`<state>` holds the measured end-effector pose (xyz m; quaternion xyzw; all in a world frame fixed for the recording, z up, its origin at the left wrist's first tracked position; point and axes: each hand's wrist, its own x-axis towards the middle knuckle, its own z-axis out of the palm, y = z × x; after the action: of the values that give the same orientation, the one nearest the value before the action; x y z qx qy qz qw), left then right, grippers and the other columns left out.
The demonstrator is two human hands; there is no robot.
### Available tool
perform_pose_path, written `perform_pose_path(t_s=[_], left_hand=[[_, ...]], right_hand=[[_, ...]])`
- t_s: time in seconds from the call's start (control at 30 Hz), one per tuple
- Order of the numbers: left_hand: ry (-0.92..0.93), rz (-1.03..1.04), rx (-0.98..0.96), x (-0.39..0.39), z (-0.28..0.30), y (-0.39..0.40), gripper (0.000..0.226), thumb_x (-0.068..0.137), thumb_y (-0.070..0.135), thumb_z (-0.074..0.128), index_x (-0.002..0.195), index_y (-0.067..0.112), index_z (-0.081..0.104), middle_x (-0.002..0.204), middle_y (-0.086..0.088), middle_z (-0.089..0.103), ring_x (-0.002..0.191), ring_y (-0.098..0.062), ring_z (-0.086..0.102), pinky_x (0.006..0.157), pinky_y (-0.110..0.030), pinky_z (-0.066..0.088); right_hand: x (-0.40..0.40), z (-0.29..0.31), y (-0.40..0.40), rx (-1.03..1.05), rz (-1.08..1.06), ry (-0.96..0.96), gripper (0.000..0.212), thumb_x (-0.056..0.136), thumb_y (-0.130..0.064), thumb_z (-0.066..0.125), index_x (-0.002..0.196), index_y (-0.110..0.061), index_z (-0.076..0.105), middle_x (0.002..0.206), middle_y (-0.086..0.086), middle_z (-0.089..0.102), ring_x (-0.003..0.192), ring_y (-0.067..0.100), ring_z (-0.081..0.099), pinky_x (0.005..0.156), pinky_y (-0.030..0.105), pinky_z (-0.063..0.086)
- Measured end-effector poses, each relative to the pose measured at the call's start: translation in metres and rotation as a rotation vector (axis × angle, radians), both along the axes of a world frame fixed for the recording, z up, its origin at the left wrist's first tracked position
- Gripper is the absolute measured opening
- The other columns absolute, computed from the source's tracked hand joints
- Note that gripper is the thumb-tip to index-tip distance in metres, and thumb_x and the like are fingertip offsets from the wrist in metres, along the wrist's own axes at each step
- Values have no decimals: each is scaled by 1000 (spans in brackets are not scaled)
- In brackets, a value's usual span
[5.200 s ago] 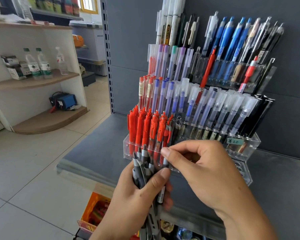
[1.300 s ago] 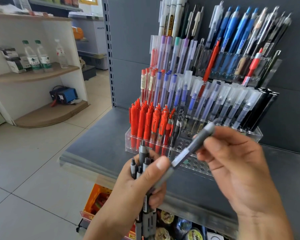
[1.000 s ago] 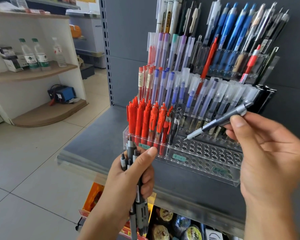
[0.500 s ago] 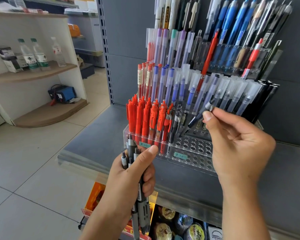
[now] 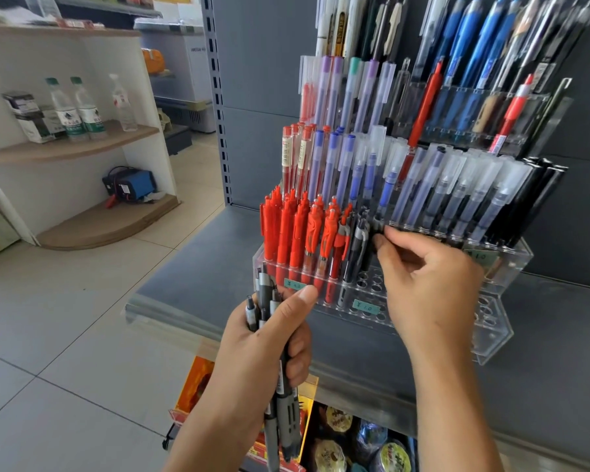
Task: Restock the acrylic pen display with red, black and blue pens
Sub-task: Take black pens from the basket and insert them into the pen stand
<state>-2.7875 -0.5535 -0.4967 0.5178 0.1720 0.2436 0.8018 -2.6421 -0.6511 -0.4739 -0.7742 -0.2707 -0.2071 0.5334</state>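
Grey shop shelf [image 5: 198,264] carries the clear pen display [image 5: 511,257], front-row holes mostly free to the right of the red pens [image 5: 286,233]. My right hand [image 5: 430,284] pinches a black pen [image 5: 375,229] by its top, next to the black ones already in. My left hand [image 5: 266,345] is gripping a bundle of spare pens [image 5: 280,396] below. Keep the pen upright, feel the tip into a hole, press down, then let go.
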Motion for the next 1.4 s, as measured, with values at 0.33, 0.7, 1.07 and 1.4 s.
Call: perform_pose_path(t_s=[0.33, 0.7, 1.07, 1.4], left_hand=[[10, -26, 11, 2, 1, -4, 47, 80, 40, 72, 65, 6, 44, 52, -9, 39, 41, -18, 36, 42, -25, 36], [-65, 163, -127, 13, 2, -12, 41, 78, 47, 72, 79, 9, 58, 65, -12, 43, 58, -24, 42, 53, -34, 44], [-59, 376, -184, 22, 0, -10, 55, 59, 78, 60, 53, 24, 55, 56, -3, 47, 49, -18, 48, 50, -34, 47], [39, 447, -65, 19, -3, -5, 67, 55, 88, 72, 61, 23, 53, 82, -18, 58, 76, -40, 57, 84, -76, 49]], right_hand=[[-6, 10, -13, 1, 12, 193, 26, 88, -17, 77, 113, -24, 74, 77, -18, 69, 73, -5, 66, 65, 11, 52], [-49, 48, -29, -405, 675, 497, 21, 72, -38, 88, 78, -24, 75, 74, -8, 73, 66, 4, 67, 63, 20, 55], [-59, 39, -13, -593, 620, 416, 26, 72, -25, 87, 91, -30, 70, 76, -13, 74, 66, 1, 69, 68, 27, 61], [-54, 37, -14, -514, 787, 572, 31, 79, -18, 78, 101, -36, 66, 85, -1, 72, 73, 16, 69, 69, 30, 59]])
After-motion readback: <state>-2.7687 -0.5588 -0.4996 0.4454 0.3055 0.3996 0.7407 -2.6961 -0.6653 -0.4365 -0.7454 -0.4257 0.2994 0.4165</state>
